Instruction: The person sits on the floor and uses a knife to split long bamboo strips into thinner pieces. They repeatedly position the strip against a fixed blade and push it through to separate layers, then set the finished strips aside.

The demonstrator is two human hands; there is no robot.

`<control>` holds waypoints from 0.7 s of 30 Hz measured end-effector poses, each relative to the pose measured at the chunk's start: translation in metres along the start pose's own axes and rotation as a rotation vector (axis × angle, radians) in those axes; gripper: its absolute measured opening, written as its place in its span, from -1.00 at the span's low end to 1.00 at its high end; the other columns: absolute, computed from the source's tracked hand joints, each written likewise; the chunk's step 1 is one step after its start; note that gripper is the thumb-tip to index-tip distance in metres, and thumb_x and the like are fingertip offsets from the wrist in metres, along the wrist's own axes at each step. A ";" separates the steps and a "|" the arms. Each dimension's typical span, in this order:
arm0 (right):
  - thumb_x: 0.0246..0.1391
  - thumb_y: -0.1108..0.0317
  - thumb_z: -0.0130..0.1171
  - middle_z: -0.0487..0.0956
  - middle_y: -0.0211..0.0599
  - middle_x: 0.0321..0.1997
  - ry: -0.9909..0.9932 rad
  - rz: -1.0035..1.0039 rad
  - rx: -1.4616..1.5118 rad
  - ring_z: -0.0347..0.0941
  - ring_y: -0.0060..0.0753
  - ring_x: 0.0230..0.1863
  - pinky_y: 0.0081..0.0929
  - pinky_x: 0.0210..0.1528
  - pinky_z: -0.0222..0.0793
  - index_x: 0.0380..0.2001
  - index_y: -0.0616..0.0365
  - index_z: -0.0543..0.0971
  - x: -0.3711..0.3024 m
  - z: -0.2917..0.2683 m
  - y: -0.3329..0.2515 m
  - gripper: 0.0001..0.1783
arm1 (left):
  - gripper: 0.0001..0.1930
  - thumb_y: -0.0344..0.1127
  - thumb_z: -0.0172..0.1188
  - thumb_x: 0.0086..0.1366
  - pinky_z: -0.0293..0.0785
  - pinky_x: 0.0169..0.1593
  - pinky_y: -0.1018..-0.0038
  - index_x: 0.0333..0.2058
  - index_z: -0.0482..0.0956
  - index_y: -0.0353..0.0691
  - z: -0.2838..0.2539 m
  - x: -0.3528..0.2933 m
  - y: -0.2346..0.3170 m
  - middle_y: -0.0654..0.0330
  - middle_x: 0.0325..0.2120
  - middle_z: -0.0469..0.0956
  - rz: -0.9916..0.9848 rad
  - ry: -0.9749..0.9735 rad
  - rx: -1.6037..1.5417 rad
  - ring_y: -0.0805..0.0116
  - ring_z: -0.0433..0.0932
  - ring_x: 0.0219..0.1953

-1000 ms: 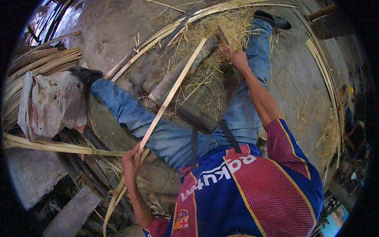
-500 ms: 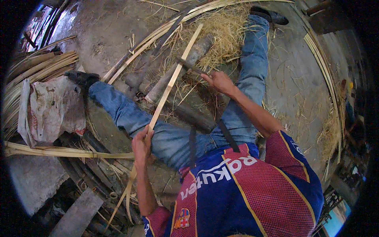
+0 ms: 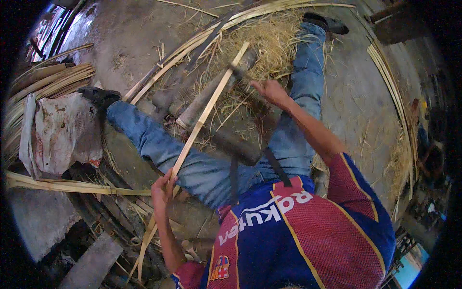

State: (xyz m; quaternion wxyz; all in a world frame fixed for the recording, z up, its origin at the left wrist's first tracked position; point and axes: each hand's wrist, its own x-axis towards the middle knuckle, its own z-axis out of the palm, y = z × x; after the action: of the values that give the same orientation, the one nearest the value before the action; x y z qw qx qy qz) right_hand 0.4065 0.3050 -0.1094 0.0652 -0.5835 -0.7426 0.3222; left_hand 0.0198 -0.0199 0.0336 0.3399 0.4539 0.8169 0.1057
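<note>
The left hand (image 3: 163, 189) pinches a pale strip (image 3: 208, 111) slanting over the log (image 3: 192, 112); it should be light, springy, best held by its flat faces. The right hand (image 3: 272, 93) seems closed on a blurred blade (image 3: 239, 72).

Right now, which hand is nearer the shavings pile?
Right. The right hand is just below the shavings pile in the picture, holding a dark blade; the left hand is far lower left, gripping a pale strip.

Pretty grubby grey-brown floor (image 3: 353, 96) here — big fluffy heap of straw-coloured shavings (image 3: 276, 45) on it, long pale strips (image 3: 245, 16) bowing round the far side, more strips (image 3: 391, 84) along the right.
</note>
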 end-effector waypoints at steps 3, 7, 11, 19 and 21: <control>0.21 -0.33 -0.07 0.51 0.26 -0.58 -0.031 -0.062 -0.094 0.48 0.33 -0.48 0.07 -0.33 0.40 -0.59 0.34 0.58 0.011 0.001 -0.004 -0.18 | -0.66 -0.27 0.25 0.31 0.40 -0.27 0.42 0.01 0.60 -0.30 -0.001 -0.007 -0.024 0.12 -0.42 0.61 0.068 0.031 -0.176 0.45 0.48 -0.39; 0.22 -0.32 -0.09 0.52 0.25 -0.58 0.075 -0.052 -0.062 0.50 0.31 -0.48 0.07 -0.36 0.41 -0.62 0.36 0.56 0.018 0.001 0.006 -0.16 | -0.64 -0.30 0.24 0.32 0.41 -0.25 0.45 0.06 0.56 -0.31 0.002 -0.015 -0.075 0.15 -0.38 0.58 0.009 -0.009 -0.339 0.48 0.47 -0.37; 0.23 -0.32 -0.09 0.53 0.21 -0.59 -0.071 -0.172 -0.175 0.51 0.28 -0.50 0.03 -0.38 0.43 -0.62 0.33 0.57 0.021 0.005 0.001 -0.18 | -0.62 -0.31 0.24 0.33 0.39 -0.24 0.49 0.09 0.54 -0.29 -0.005 -0.017 -0.065 0.15 -0.37 0.55 -0.047 -0.059 -0.234 0.49 0.44 -0.36; 0.28 -0.23 -0.11 0.53 0.18 -0.58 0.199 -0.114 -0.208 0.52 0.27 -0.44 0.06 -0.33 0.45 -0.44 0.32 0.56 0.021 -0.027 -0.002 -0.28 | -0.66 -0.28 0.28 0.27 0.42 -0.26 0.37 0.01 0.62 -0.21 0.004 -0.024 -0.080 0.06 -0.40 0.59 0.020 0.050 -0.191 0.25 0.52 -0.41; 0.27 -0.24 -0.09 0.54 0.19 -0.57 0.163 -0.117 -0.219 0.52 0.27 -0.43 0.05 -0.30 0.45 -0.47 0.31 0.56 0.015 -0.012 0.003 -0.28 | -0.64 -0.25 0.31 0.24 0.43 -0.24 0.33 0.00 0.63 -0.18 -0.002 -0.025 -0.068 0.02 -0.37 0.60 -0.001 0.018 -0.074 0.14 0.55 -0.39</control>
State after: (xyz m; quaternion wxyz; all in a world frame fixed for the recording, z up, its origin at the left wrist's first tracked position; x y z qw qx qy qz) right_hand 0.4099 0.3239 -0.1065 0.0796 -0.5673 -0.7982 0.1864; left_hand -0.0185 -0.0786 0.0140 0.3492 0.4397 0.8156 0.1395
